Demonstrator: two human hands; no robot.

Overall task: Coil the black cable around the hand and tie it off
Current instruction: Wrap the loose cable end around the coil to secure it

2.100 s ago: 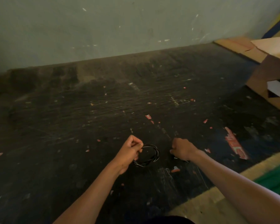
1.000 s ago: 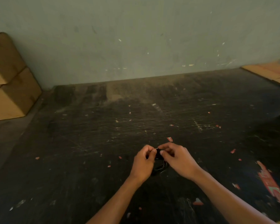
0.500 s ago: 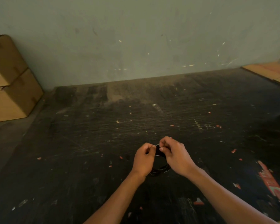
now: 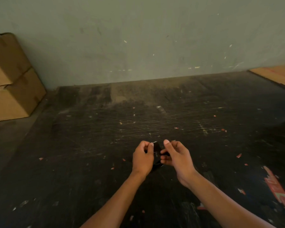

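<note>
Both hands pinch the small coiled black cable between them — left hand and right hand gripping opposite sides. Looks light and floppy — I'd hold across the whole bundle, or loops spring loose.

Dark, scuffed floor scattered with small red scraps, two stacked cardboard boxes at its left edge and flat cardboard at far right.
</note>
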